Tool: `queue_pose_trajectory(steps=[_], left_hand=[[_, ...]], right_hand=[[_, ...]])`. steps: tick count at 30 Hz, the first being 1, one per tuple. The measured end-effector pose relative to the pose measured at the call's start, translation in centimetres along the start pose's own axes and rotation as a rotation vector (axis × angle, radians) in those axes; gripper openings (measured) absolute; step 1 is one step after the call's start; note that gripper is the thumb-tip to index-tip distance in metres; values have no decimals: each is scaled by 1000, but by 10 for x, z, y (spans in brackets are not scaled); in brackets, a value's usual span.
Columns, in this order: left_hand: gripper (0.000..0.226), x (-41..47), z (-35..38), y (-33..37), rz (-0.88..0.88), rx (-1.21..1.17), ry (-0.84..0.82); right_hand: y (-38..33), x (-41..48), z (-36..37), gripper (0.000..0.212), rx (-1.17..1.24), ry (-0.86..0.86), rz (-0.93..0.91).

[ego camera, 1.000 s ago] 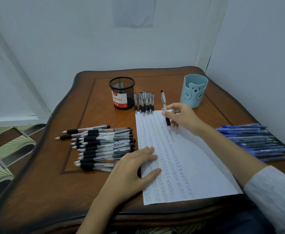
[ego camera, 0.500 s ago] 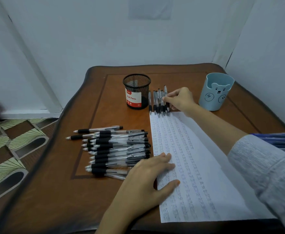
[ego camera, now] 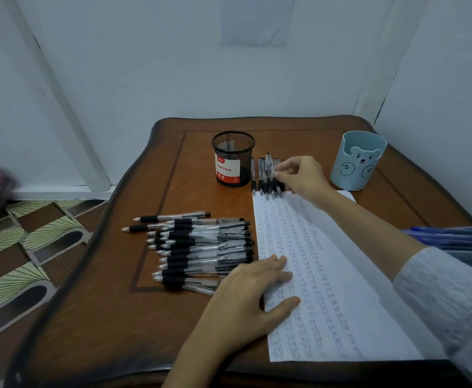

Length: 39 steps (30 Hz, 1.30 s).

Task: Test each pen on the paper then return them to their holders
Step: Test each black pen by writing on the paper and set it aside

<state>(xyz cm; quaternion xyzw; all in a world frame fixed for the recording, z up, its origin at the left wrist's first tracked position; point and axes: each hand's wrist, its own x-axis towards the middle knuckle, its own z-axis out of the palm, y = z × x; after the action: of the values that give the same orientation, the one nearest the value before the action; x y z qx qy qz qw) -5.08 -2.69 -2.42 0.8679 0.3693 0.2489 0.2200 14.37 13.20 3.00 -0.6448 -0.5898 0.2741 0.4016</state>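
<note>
A white paper (ego camera: 341, 275) covered in rows of pen marks lies on the wooden table (ego camera: 111, 317). My left hand (ego camera: 246, 298) rests flat on the paper's left edge, fingers straight. My right hand (ego camera: 302, 175) reaches to a short row of black pens (ego camera: 262, 175) lying just beyond the paper's top edge. Its thumb and fingertips pinch one black pen (ego camera: 270, 163) at the right end of that row. A black mesh holder (ego camera: 232, 158) with a red and white label stands left of the row. A light blue bear holder (ego camera: 358, 163) stands to the right.
A pile of several black pens (ego camera: 201, 247) lies left of the paper, tips pointing left. Several blue pens (ego camera: 453, 236) lie at the table's right edge, partly behind my right sleeve. Walls close in behind and to the right. Patterned floor shows at the left.
My right hand carried the black pen from the paper up to the row beside the mesh holder and laid it there. The left hand stayed on the paper. The view shifted left.
</note>
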Motion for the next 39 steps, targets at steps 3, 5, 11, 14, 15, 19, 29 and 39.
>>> queue_pose_trajectory(steps=[3,5,11,14,15,19,29,39], left_hand=[[48,1,0,-1,4,-1,-1],[47,2,-1,0,5,0,-3],[45,1,-1,2,9,2,10],[45,1,-2,3,9,9,5],[45,1,-2,3,9,11,3],[45,2,-2,2,12,4,3],[47,2,2,-1,11,3,-3],[47,1,3,-2,11,19,-7]], right_hand=[[-9,-26,0,4,-1,-213,-56],[-11,-40,4,8,-35,-371,-70],[-13,-65,18,16,-67,-502,-155],[-15,-69,21,14,-134,-460,-190],[-16,-70,21,14,-144,-451,-198],[-19,-75,13,11,-31,-422,-190],[-23,-79,-35,20,1158,-144,146],[8,-103,-58,19,1385,-130,402]])
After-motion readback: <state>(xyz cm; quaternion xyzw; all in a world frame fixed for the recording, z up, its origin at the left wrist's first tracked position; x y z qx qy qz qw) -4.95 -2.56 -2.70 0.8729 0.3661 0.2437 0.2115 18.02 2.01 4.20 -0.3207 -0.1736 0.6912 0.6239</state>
